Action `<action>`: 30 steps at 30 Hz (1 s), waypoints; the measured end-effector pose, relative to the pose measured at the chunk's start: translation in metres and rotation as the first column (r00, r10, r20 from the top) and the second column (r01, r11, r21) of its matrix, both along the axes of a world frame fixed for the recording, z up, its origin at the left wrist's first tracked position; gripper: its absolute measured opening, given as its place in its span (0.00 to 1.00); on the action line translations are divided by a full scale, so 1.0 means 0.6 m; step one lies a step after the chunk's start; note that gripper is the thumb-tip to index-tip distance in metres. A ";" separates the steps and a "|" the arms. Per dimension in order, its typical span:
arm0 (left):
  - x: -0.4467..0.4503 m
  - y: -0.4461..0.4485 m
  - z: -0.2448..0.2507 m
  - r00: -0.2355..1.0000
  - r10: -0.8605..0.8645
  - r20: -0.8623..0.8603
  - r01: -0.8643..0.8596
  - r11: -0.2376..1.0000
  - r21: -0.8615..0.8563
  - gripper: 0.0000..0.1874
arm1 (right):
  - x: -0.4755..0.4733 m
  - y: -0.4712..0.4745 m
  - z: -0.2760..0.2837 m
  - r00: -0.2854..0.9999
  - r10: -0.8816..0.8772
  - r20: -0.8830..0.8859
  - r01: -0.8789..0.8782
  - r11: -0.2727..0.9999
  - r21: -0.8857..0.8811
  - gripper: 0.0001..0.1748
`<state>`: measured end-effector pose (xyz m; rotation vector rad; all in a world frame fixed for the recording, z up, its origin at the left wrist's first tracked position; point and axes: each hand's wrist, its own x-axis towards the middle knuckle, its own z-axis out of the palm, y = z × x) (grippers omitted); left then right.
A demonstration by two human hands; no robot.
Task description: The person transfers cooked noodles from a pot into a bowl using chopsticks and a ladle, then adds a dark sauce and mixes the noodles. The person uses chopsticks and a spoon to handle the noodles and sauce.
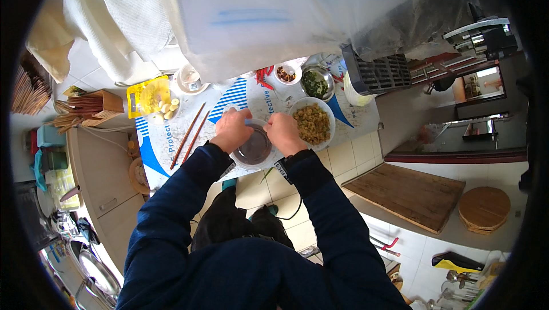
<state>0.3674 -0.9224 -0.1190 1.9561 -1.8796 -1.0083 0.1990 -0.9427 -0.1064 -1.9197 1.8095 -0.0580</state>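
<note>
A round bowl with dark contents (253, 147) stands at the near edge of the table, directly below my hands. My left hand (233, 130) is over the bowl's left rim with its fingers curled. On the right rim is my right hand (285, 133), closed like a loose fist. The fingers hide whether either hand grips the rim or pinches something small. Touching distance to the right lies a white bowl of yellow-brown crumbly food (314, 124). Left of my left hand, a pair of wooden chopsticks (188, 136) rests on the table.
The table (279, 100) also bears peeled garlic (165, 109) in a clear bowl, a yellow board (134, 100), red chilies (263, 77) and a metal bowl of greens (316, 82). Translucent plastic sheeting (266, 18) hangs over the far side. A wooden board (405, 196) lies at right.
</note>
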 end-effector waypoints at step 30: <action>-0.003 -0.001 -0.013 0.998 -0.036 -0.043 0.036 0.999 -0.018 0.19 | -0.029 -0.001 -0.025 0.996 -0.064 0.064 0.058 0.993 0.099 0.16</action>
